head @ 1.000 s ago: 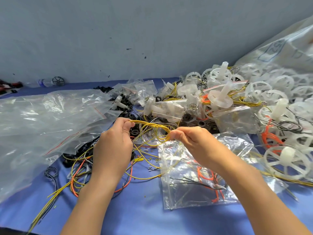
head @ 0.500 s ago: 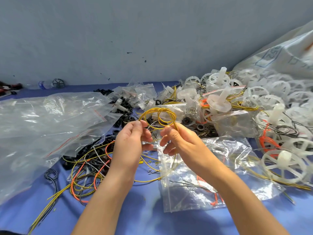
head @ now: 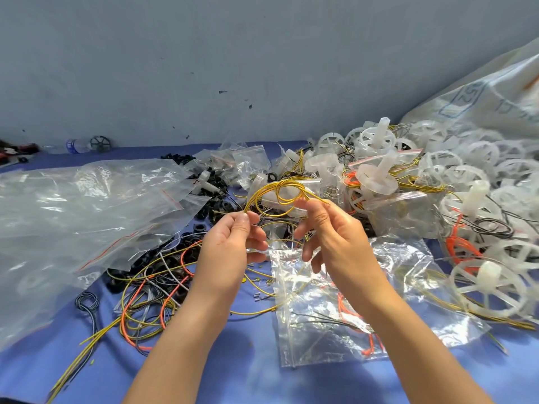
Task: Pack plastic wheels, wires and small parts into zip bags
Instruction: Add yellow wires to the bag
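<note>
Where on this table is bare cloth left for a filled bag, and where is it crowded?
Bare blue cloth lies along the near edge, bordered by the zip bag and the wire tangle. Crowded: white wheels at right, big clear bag at left.

We record a small packing workshop: the blue bench (head: 262, 380) carries heaped plastic wheels (head: 377, 177), tangled wires (head: 140, 304) and zip bags (head: 87, 205), with a bare scuffed wall (head: 262, 68) behind it.

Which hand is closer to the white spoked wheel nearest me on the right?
Right. The right hand is left of the wheel; the left hand is even farther left, pinching the yellow wire loop.
</note>
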The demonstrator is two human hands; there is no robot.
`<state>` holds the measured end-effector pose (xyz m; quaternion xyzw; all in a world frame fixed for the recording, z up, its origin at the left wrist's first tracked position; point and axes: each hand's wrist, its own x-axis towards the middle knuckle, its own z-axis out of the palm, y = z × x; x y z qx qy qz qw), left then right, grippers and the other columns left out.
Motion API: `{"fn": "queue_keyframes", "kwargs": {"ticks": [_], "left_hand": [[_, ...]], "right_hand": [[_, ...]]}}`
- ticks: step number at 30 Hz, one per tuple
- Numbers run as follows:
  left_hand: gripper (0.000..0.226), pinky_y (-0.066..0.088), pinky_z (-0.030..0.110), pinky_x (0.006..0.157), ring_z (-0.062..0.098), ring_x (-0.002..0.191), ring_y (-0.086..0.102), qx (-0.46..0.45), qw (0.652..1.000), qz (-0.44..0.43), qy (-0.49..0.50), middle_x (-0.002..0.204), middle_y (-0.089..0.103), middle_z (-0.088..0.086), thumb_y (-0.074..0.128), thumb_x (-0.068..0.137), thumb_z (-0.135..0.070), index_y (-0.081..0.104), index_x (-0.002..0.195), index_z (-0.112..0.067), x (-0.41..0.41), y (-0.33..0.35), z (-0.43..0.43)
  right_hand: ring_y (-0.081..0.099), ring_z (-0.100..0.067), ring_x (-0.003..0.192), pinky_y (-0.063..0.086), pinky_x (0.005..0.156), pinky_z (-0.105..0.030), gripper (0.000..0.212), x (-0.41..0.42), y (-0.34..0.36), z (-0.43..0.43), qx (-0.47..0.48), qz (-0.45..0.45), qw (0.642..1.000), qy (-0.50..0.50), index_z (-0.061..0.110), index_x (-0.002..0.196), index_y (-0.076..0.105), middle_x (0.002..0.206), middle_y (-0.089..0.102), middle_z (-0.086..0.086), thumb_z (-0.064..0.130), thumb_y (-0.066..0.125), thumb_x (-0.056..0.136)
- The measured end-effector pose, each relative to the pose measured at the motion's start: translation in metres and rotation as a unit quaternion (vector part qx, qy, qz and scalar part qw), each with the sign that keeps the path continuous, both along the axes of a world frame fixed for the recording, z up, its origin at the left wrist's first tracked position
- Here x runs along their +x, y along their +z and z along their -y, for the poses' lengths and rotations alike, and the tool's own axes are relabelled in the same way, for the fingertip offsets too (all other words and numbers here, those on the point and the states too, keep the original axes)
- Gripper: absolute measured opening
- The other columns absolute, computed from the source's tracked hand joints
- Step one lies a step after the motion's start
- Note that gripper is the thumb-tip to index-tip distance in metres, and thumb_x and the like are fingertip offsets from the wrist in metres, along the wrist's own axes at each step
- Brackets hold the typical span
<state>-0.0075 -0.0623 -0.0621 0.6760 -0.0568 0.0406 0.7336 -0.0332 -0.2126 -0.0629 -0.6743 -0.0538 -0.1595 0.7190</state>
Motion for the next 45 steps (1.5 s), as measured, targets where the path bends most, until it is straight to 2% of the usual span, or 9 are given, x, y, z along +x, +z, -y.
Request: {"fn": "queue_keyframes", "kwargs": {"ticks": [3, 8, 18, 25, 29, 33, 36, 41, 45], "left_hand": [[0.027, 0.052, 0.025, 0.058, 0.009, 0.059, 0.06, 0.0, 1.0, -0.004, 0.0, 0.063, 0.062, -0.008, 0.04, 0.104, -0.02, 0.061, 0.088, -0.016, 0.0, 0.0, 0.0], [0.027, 0.052, 0.024, 0.058, 0.01, 0.058, 0.06, 0.011, 1.0, 0.003, 0.006, 0.063, 0.062, -0.007, 0.04, 0.105, -0.019, 0.061, 0.089, -0.015, -0.002, 0.0, 0.0], [0.03, 0.051, 0.023, 0.055, 0.009, 0.059, 0.059, -0.041, 0.997, -0.01, 0.063, 0.064, 0.063, -0.008, 0.039, 0.105, -0.018, 0.06, 0.084, -0.016, 0.003, 0.005, -0.012], [0.026, 0.056, 0.031, 0.076, 0.016, 0.084, 0.069, -0.165, 0.985, -0.016, 0.043, 0.08, 0.073, -0.003, 0.039, 0.105, -0.021, 0.059, 0.089, -0.017, 0.004, 0.01, -0.019], [0.027, 0.057, 0.032, 0.083, 0.021, 0.101, 0.071, -0.244, 0.97, -0.001, -0.024, 0.092, 0.074, 0.002, 0.037, 0.105, -0.025, 0.059, 0.088, -0.021, 0.003, 0.021, -0.026], [0.029, 0.053, 0.034, 0.085, 0.021, 0.099, 0.071, -0.153, 0.986, 0.071, -0.013, 0.088, 0.074, 0.001, 0.036, 0.105, -0.024, 0.059, 0.088, -0.021, 0.004, 0.026, -0.027], [0.033, 0.051, 0.035, 0.085, 0.018, 0.097, 0.07, -0.059, 0.991, 0.118, -0.003, 0.09, 0.075, 0.001, 0.036, 0.105, -0.025, 0.063, 0.087, -0.023, 0.003, 0.023, -0.023], [0.03, 0.052, 0.032, 0.085, 0.015, 0.094, 0.07, -0.027, 0.992, 0.12, -0.007, 0.089, 0.074, -0.001, 0.038, 0.105, -0.025, 0.062, 0.087, -0.021, 0.001, 0.02, -0.011], [0.026, 0.054, 0.02, 0.064, 0.007, 0.073, 0.069, 0.005, 0.995, 0.099, 0.007, 0.076, 0.071, -0.009, 0.039, 0.105, -0.022, 0.06, 0.091, -0.017, -0.005, 0.01, 0.003]], "right_hand": [[0.049, -0.01, 0.043, 0.032, 0.034, -0.021, 0.039, 0.001, 0.001, 0.0, 0.053, -0.021, 0.998, -0.039, 0.016, 0.103, 0.07, 0.067, 0.06, 0.001, 0.042, 0.041, 0.101], [0.051, -0.008, 0.042, 0.033, 0.035, -0.019, 0.031, 0.003, 0.003, 0.002, 0.099, -0.041, 0.992, -0.07, 0.017, 0.092, 0.072, 0.062, 0.061, 0.007, 0.035, 0.049, 0.101], [0.065, -0.005, 0.065, 0.05, 0.048, -0.021, 0.034, 0.002, 0.004, 0.013, 0.134, -0.046, 0.979, -0.144, 0.017, 0.089, 0.074, 0.076, 0.071, 0.007, 0.032, 0.046, 0.103], [0.066, -0.005, 0.06, 0.052, 0.048, -0.023, 0.032, 0.005, 0.003, 0.017, 0.227, -0.098, 0.965, -0.089, 0.017, 0.088, 0.074, 0.073, 0.072, 0.009, 0.031, 0.048, 0.102], [0.068, -0.013, 0.066, 0.056, 0.055, -0.026, 0.022, 0.006, -0.003, 0.013, 0.089, -0.172, 0.981, 0.007, 0.018, 0.092, 0.076, 0.079, 0.069, 0.003, 0.016, 0.054, 0.096], [0.064, -0.007, 0.08, 0.05, 0.074, -0.023, 0.025, 0.007, -0.001, 0.008, -0.035, -0.072, 0.992, -0.094, 0.024, 0.107, 0.069, 0.093, 0.071, 0.003, 0.013, 0.048, 0.098], [0.064, -0.003, 0.102, 0.047, 0.09, -0.021, 0.023, 0.003, 0.008, 0.004, -0.061, 0.025, 0.995, -0.07, 0.035, 0.112, 0.064, 0.106, 0.072, 0.009, 0.027, 0.044, 0.104], [0.066, -0.006, 0.091, 0.044, 0.076, -0.013, 0.027, 0.0, 0.014, -0.012, -0.12, 0.02, 0.991, 0.058, 0.021, 0.104, 0.069, 0.096, 0.074, 0.008, 0.028, 0.043, 0.103], [0.062, 0.01, 0.08, 0.045, 0.07, -0.008, 0.017, 0.0, 0.01, -0.019, -0.034, 0.01, 0.996, 0.079, 0.024, 0.099, 0.072, 0.081, 0.073, 0.018, 0.021, 0.056, 0.098]]}}
